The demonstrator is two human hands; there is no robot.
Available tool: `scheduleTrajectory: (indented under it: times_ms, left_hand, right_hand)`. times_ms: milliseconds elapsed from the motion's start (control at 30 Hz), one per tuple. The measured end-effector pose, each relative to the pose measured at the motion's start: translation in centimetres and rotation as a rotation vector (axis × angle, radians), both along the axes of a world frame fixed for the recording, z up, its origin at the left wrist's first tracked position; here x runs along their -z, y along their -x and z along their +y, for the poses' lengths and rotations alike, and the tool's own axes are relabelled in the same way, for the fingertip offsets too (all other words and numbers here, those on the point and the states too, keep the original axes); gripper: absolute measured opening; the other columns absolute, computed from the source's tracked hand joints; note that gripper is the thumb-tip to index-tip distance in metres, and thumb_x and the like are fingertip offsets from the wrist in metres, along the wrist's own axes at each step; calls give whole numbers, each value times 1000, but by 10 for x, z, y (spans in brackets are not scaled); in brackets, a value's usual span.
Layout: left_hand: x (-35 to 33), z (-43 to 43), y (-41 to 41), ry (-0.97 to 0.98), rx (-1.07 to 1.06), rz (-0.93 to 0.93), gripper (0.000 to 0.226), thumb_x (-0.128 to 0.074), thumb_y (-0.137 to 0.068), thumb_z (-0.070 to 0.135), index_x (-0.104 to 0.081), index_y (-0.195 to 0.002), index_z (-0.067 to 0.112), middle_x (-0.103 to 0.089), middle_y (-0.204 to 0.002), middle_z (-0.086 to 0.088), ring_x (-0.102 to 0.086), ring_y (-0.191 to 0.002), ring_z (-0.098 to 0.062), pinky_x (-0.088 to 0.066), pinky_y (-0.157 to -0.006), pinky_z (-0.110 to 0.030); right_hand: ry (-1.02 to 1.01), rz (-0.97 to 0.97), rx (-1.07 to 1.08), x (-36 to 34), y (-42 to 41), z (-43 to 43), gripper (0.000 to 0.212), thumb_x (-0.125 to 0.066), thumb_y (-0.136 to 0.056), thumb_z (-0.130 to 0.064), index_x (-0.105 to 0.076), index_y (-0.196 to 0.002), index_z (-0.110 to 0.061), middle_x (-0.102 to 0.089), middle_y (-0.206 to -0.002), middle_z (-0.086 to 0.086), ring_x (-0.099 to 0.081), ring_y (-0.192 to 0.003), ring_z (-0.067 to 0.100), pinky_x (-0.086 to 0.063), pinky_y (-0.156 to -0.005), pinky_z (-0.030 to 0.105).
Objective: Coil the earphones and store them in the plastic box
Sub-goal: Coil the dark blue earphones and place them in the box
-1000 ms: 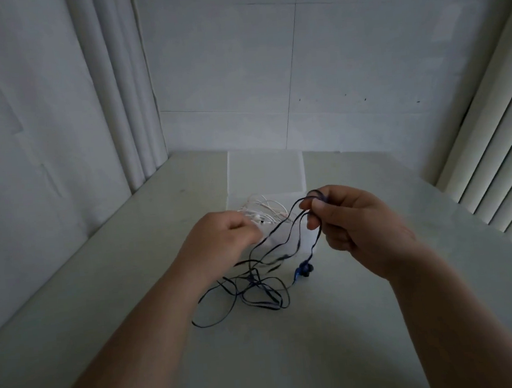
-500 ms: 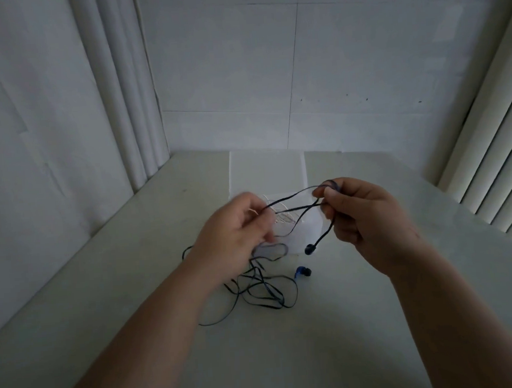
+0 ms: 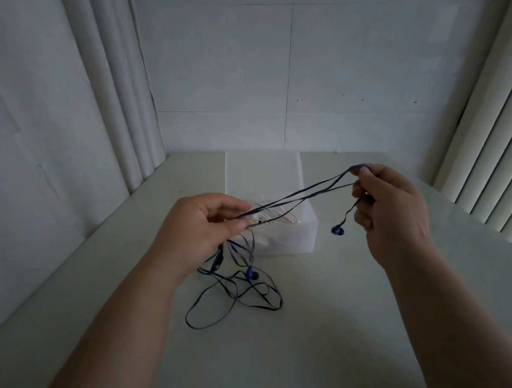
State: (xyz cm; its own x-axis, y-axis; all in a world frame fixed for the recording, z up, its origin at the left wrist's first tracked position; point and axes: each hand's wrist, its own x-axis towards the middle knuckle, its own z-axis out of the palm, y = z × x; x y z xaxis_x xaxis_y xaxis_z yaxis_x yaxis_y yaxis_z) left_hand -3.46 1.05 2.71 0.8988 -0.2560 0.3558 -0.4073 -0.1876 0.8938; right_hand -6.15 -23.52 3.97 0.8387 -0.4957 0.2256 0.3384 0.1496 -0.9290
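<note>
Just two hands (image 3: 201, 228) (image 3: 392, 214) gripping earphones (image 3: 251, 275), maybe one box (image 3: 288, 243)

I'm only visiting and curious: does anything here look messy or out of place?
Yes, the blue earphones: part of the cable is stretched between the left hand and right hand above the plastic box, one earbud dangles, and the rest lies in tangled loops on the table, not coiled.

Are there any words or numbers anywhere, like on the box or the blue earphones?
None can be read. The plastic box is plain, the blue earphones show no brand, and the little control on their cord is too small to tell. The wall has only dark specks.
</note>
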Motion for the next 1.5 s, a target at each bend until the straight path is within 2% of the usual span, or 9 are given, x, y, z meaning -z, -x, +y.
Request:
scheduleTrajectory:
  times_ms: [200,400,567,733,900,1100,1267,1367,1500]
  left_hand:
    - [-1,-2,1,156,26,171,18,-73,-76,2,-73,-88,16,-70,-67,-5,-63,-61,-17,-54,-55,-27]
    - [-2,-1,5,200,63,168,24,-75,-58,33,-77,-81,28,-76,-79,-6,-67,-77,-17,-47,-72,-32]
    - [-3,-3,5,328,116,230,26,-71,-64,17,-72,-90,12,-72,-70,-9,-61,-55,-14,-50,-50,-23]
    - [-4,-5,7,408,194,246,28,-66,-70,8,-67,-98,8,-70,-72,-10,-64,-56,-16,-53,-49,-24]
    - [-2,-6,7,336,197,87,22,-71,-73,6,-75,-87,23,-72,-73,-2,-61,-58,-9,-44,-51,-20]
    - [1,-7,7,265,201,0,22,-61,-78,8,-69,-93,23,-68,-69,-6,-65,-69,-18,-50,-69,-23]
    - [1,-10,6,367,178,60,14,-55,-78,6,-59,-79,19,-62,-66,-8,-52,-50,-19,-43,-47,-26]
    - [0,-6,4,431,116,34,14,-55,-81,3,-59,-80,17,-62,-68,-6,-41,-44,-14,-33,-41,-22]
    - [1,0,0,358,16,-36,20,-59,-86,2,-65,-83,21,-66,-70,0,-39,-46,-8,-30,-44,-21]
  right_hand:
    - [366,233,-37,5,-2,1,18,-58,-91,-11,-72,-81,-16,-59,-55,-2,-32,-45,12,-26,-46,25]
    - [314,264,-129,4,-1,2,13,-60,-90,-11,-72,-84,-10,-65,-61,5,-29,-44,13,-24,-39,21]
    - [603,367,-84,6,1,3,8,-65,-84,-16,-72,-81,-16,-71,-70,1,-43,-40,2,-31,-44,22]
    - [862,370,47,7,3,8,11,-64,-83,-22,-61,-93,-25,-62,-84,-4,-59,-75,16,-47,-62,31]
    - [932,253,-149,2,10,18,15,-66,-82,-16,-64,-85,-30,-60,-87,-4,-55,-61,3,-41,-56,24]
    - [934,197,-400,8,15,40,42,-62,-83,-51,-57,-122,-35,-61,-115,-18,-62,-87,3,-49,-77,25]
    - [1146,272,-240,16,6,36,29,-55,-90,-13,-64,-106,-36,-63,-100,-16,-57,-77,1,-41,-64,17]
    - [1212,421,-68,14,2,19,14,-57,-93,-25,-71,-96,-26,-67,-93,-4,-59,-82,14,-43,-67,25]
    - [1120,469,17,5,2,-5,29,-59,-91,-41,-70,-72,-23,-60,-63,-5,-55,-62,18,-37,-55,26]
